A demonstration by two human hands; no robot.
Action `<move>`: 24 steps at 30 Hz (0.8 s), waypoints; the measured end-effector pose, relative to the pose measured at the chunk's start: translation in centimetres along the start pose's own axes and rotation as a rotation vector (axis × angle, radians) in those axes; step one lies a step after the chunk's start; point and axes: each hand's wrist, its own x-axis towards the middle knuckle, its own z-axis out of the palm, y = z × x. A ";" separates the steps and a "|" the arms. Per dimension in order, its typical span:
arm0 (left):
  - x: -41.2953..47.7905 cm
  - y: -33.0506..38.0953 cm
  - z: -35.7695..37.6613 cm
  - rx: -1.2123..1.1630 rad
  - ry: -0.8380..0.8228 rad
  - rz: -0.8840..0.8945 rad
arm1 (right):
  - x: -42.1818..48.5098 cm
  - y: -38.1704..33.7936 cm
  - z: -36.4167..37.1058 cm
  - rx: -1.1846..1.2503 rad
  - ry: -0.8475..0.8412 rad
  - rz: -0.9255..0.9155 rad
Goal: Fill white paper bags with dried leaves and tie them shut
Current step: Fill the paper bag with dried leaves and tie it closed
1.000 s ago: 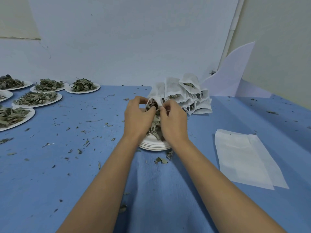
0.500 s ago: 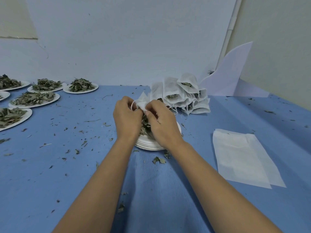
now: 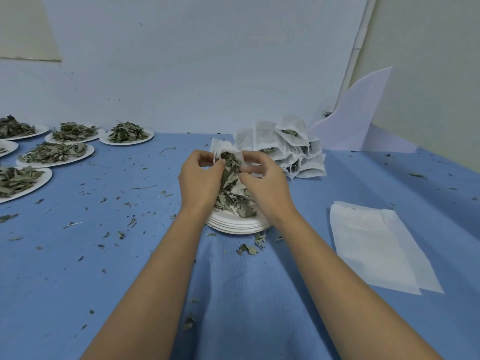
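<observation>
A small white paper bag (image 3: 226, 149) is held up over a stack of white plates (image 3: 237, 223) in the middle of the blue table. My left hand (image 3: 200, 181) pinches the bag's left rim and my right hand (image 3: 265, 185) pinches its right rim, so the mouth faces me. Dried leaves (image 3: 233, 188) trail from the bag's mouth down to a heap on the top plate. Most of the bag's body is hidden behind my fingers and the leaves.
A pile of filled white bags (image 3: 285, 149) lies just behind my right hand. Flat empty bags (image 3: 374, 245) lie at the right. Several plates heaped with leaves (image 3: 55, 153) stand at the far left. Leaf crumbs litter the blue cloth (image 3: 104, 255). A white foam sheet (image 3: 363, 118) leans in the corner.
Both hands have spread the bag's mouth apart, showing the leaves inside and the trail down to the plate. Half a second ago the hands were close together over the bag.
</observation>
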 end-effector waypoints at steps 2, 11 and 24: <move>0.0 0.0 0.0 -0.027 0.004 -0.019 | 0.0 0.1 0.0 -0.026 -0.035 -0.026; -0.4 0.6 0.2 -0.097 -0.201 0.005 | 0.6 0.4 -0.1 -0.046 0.143 -0.017; -0.7 0.2 0.3 0.001 -0.162 0.036 | 0.8 0.3 0.2 0.176 0.190 0.153</move>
